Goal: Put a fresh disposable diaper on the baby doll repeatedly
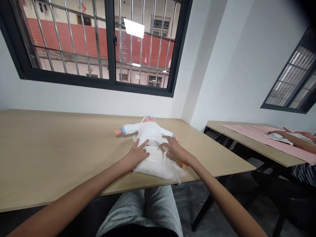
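One long table [49,148] carries a doll [148,130] in white, on its back near the front edge, toward the right corner. My left hand [135,154] and right hand [174,149] lie flat, fingers loose and spread, on its white cloth [158,168].

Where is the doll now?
Head view: the doll lies on the table, right of centre, under the window, with the left hand and right hand resting on its white wrap.
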The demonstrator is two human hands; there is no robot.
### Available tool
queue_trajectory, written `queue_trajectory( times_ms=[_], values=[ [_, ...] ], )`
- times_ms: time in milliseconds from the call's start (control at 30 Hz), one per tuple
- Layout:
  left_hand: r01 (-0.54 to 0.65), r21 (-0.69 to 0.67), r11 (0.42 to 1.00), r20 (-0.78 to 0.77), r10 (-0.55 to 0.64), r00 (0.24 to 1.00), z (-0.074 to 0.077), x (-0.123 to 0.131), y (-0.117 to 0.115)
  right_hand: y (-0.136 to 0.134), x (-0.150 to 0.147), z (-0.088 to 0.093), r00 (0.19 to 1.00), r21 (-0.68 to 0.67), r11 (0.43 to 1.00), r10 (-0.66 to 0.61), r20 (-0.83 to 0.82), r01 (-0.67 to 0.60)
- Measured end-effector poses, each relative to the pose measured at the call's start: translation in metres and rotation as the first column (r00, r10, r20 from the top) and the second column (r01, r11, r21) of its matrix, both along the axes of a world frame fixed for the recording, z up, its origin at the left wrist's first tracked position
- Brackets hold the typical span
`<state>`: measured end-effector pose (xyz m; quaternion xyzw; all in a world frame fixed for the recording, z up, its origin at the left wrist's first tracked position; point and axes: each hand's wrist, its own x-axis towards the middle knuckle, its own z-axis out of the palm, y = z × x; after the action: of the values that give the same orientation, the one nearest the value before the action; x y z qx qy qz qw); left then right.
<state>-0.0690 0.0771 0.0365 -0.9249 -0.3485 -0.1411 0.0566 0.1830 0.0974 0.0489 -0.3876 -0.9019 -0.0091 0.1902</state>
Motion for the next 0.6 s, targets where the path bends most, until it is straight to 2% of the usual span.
queue_trajectory(
  times_ms=[133,267,433,600],
  values=[
    [0.052,0.027,0.998,-0.083,-0.05,0.995,-0.005,-0.002,0.005,0.003,0.008,-0.015,0.998,0.092,0.996,-0.004,0.061,-0.002],
    [0.103,0.038,0.994,-0.048,-0.101,0.994,-0.003,-0.011,0.004,0.003,0.01,-0.026,0.998,0.164,0.986,-0.008,0.056,-0.001],
    [0.1,0.046,0.994,0.026,-0.101,0.995,-0.001,-0.015,0.003,0.003,0.008,-0.024,0.999,0.11,0.993,0.032,0.017,-0.033],
    [0.11,-0.017,0.994,0.098,-0.108,0.989,-0.002,-0.016,0.006,0.007,0.009,-0.027,0.996,0.072,0.996,0.052,-0.069,-0.047]
  ],
)
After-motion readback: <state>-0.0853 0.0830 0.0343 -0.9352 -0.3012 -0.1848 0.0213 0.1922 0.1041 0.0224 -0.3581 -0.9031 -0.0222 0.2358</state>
